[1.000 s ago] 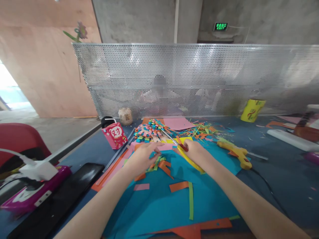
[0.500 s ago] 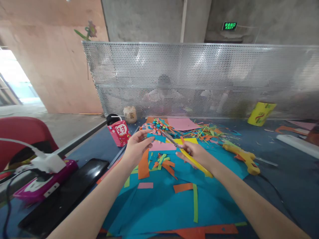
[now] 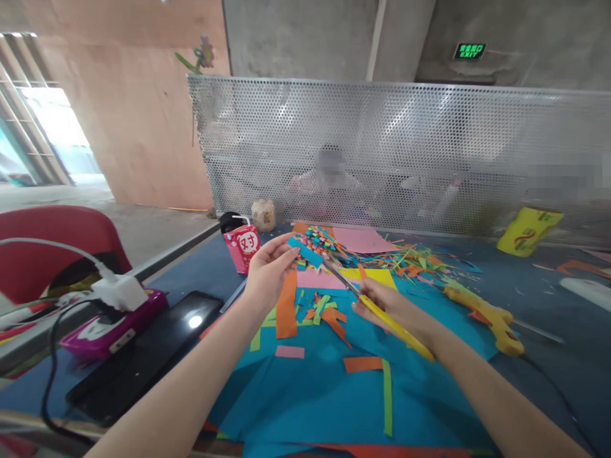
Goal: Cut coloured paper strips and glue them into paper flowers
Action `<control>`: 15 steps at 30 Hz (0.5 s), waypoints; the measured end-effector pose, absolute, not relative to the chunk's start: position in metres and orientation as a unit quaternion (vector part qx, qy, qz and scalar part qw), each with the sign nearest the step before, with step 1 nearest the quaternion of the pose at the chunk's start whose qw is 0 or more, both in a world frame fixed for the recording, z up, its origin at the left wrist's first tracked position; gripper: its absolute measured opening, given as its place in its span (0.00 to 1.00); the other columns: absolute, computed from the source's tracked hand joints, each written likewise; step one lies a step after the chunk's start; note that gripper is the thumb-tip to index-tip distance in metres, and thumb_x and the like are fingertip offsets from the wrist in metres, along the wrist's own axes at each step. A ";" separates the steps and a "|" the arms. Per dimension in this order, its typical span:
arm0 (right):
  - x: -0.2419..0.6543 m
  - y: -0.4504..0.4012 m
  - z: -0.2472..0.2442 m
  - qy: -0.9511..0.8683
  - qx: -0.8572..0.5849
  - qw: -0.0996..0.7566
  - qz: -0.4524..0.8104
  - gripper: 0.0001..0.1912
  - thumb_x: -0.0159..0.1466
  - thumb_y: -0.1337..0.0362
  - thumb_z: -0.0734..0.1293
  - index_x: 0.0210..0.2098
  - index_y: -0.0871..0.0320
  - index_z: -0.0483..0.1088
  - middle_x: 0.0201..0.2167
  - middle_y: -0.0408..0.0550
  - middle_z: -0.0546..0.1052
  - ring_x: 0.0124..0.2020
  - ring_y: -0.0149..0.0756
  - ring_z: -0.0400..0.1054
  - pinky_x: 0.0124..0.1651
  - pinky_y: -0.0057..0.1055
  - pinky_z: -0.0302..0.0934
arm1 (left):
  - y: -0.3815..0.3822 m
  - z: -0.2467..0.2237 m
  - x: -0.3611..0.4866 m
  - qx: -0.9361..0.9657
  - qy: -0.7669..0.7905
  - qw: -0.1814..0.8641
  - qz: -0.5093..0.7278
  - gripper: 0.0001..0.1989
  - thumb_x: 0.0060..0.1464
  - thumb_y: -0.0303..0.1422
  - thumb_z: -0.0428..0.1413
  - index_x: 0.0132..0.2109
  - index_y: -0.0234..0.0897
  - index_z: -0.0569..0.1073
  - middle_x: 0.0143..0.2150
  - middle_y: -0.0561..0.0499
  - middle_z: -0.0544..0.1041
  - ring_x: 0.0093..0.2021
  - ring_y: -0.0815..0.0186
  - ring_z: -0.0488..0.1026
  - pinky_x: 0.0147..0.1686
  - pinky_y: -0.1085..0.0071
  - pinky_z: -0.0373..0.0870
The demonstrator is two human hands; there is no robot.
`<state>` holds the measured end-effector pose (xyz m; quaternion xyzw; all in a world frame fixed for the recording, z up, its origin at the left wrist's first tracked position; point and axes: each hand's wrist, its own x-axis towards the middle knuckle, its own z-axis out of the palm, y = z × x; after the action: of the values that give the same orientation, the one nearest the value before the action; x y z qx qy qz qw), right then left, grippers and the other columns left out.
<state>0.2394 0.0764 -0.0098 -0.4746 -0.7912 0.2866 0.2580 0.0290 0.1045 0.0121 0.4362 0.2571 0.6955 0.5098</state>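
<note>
Between its thumb and fingers my left hand (image 3: 271, 270) pinches a small blue paper strip (image 3: 308, 252). My right hand (image 3: 394, 305) grips the yellow-handled scissors (image 3: 389, 318), their blades pointing up and left with the tips close to the strip's right end. A small orange scrap sticks up by my right fingers; whether they hold it I cannot tell. Below both hands lies a large blue paper sheet (image 3: 324, 401) with loose orange, green and pink paper pieces on it. A colourful pile of cut and curled paper bits (image 3: 322, 238) lies just beyond the blades.
A yellow glue gun (image 3: 487, 315) lies on the right. At the left are a black phone (image 3: 143, 356), a purple power strip (image 3: 114, 327) and a pink drink carton (image 3: 242, 248). A perforated metal screen (image 3: 382, 152) stands at the back, a person behind it.
My left hand has turned the blue strip so its face shows more, near the scissor tips. The whole view has shifted, so things appear further right.
</note>
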 end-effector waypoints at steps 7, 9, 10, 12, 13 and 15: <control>0.237 0.073 -0.009 -0.791 -0.478 0.255 0.283 0.16 0.55 0.49 0.57 0.25 0.56 0.53 0.18 0.35 0.52 0.17 0.24 0.47 0.18 0.23 0.45 | 0.100 0.013 0.033 0.452 0.267 0.515 0.678 0.16 0.36 0.26 0.59 0.38 0.32 0.71 0.19 0.58 0.66 0.19 0.78 0.62 0.22 0.78 0.60; 0.236 0.072 -0.007 -0.787 -0.485 0.247 0.290 0.16 0.55 0.49 0.57 0.25 0.56 0.52 0.18 0.35 0.52 0.16 0.24 0.47 0.17 0.23 0.45 | 0.100 0.013 0.033 0.461 0.269 0.516 0.670 0.16 0.36 0.26 0.59 0.38 0.32 0.71 0.20 0.57 0.66 0.19 0.78 0.62 0.22 0.77 0.60; 0.235 0.071 -0.006 -0.785 -0.488 0.244 0.291 0.16 0.55 0.49 0.57 0.25 0.56 0.52 0.18 0.35 0.52 0.16 0.24 0.47 0.17 0.23 0.45 | 0.100 0.013 0.033 0.463 0.272 0.515 0.669 0.16 0.36 0.26 0.59 0.38 0.32 0.71 0.20 0.57 0.66 0.19 0.78 0.62 0.22 0.77 0.60; 0.234 0.070 -0.004 -0.786 -0.492 0.243 0.286 0.16 0.55 0.50 0.57 0.24 0.56 0.52 0.18 0.35 0.52 0.15 0.24 0.47 0.16 0.23 0.46 | 0.100 0.013 0.033 0.459 0.278 0.512 0.671 0.16 0.36 0.26 0.59 0.37 0.32 0.71 0.20 0.57 0.67 0.20 0.77 0.63 0.22 0.77 0.61; 0.234 0.070 -0.004 -0.787 -0.491 0.243 0.282 0.15 0.55 0.50 0.57 0.24 0.56 0.51 0.18 0.35 0.52 0.15 0.24 0.48 0.16 0.23 0.46 | 0.100 0.013 0.033 0.455 0.281 0.512 0.672 0.16 0.35 0.26 0.59 0.37 0.32 0.71 0.20 0.57 0.67 0.20 0.77 0.63 0.22 0.77 0.61; 0.234 0.070 -0.004 -0.791 -0.490 0.241 0.276 0.15 0.55 0.51 0.57 0.24 0.56 0.51 0.17 0.35 0.53 0.15 0.23 0.48 0.16 0.23 0.46 | 0.100 0.013 0.033 0.452 0.283 0.514 0.672 0.16 0.35 0.26 0.59 0.37 0.32 0.71 0.20 0.57 0.67 0.20 0.77 0.63 0.22 0.77 0.61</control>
<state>0.2337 0.0700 -0.0040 -0.4897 -0.7913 0.2760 0.2407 0.0329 0.1002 0.0126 0.4523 0.2828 0.6721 0.5136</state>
